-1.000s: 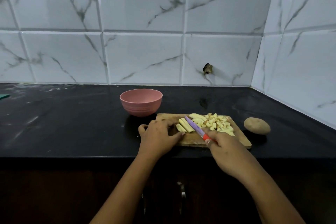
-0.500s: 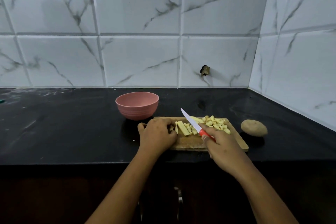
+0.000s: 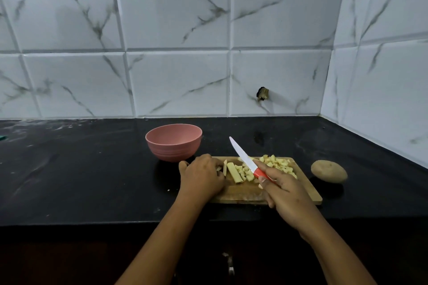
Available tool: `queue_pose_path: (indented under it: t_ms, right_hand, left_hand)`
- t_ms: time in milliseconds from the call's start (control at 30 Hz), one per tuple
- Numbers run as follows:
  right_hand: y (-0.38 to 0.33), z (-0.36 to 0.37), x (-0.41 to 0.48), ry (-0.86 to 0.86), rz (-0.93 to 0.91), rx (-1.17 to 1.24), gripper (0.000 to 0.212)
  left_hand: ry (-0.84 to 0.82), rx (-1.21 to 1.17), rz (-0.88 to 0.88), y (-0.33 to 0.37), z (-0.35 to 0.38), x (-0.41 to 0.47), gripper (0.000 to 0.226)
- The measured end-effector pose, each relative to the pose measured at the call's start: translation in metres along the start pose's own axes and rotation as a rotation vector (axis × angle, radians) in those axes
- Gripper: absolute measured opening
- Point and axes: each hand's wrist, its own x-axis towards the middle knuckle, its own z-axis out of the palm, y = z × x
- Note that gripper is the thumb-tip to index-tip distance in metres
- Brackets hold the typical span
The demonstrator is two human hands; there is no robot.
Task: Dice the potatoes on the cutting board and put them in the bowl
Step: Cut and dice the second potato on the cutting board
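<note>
A wooden cutting board (image 3: pixel 308 190) lies on the black counter. Pale potato sticks (image 3: pixel 233 171) lie on its left part, and a heap of diced potato (image 3: pixel 279 163) sits at its back right. My left hand (image 3: pixel 202 177) rests on the board's left end, fingers curled against the ends of the sticks. My right hand (image 3: pixel 286 194) grips the red handle of a white-bladed knife (image 3: pixel 242 156), the blade lifted off the board and pointing up and to the left. A pink bowl (image 3: pixel 173 142) stands just behind the board's left corner; nothing shows inside it.
A whole unpeeled potato (image 3: pixel 329 171) lies on the counter right of the board. White marble tiles close off the back and the right side. A small green thing (image 3: pixel 2 137) sits at the far left edge. Cabinet fronts run below the counter's edge.
The knife came up from lying flat across the potato sticks; its blade is now raised and tilted up to the left. My left hand stayed at the ends of the sticks.
</note>
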Motion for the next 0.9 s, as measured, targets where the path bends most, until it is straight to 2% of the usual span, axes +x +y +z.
queue_pose_path:
  t_ms: [367,467,600,800,900]
  right_hand:
    - [0.006,-0.003,-0.001,-0.01,-0.01,0.094,0.038]
    - [0.004,-0.005,-0.002,-0.009,0.004,0.131,0.037]
    - [0.002,-0.006,-0.003,-0.022,0.023,0.186,0.036]
    - [-0.002,-0.009,-0.004,-0.028,0.044,0.228,0.036]
    - [-0.002,-0.01,-0.004,-0.036,0.05,0.231,0.036]
  left_hand:
    - [0.014,-0.059,-0.047,0.0,-0.002,-0.002,0.032]
    - [0.012,-0.005,-0.019,0.0,0.001,-0.008,0.034]
    - [0.057,-0.048,-0.039,-0.001,0.0,-0.006,0.024]
    - [0.058,-0.006,-0.027,-0.004,-0.002,0.003,0.033]
    - [-0.02,-0.045,0.005,0.001,-0.001,0.003,0.032]
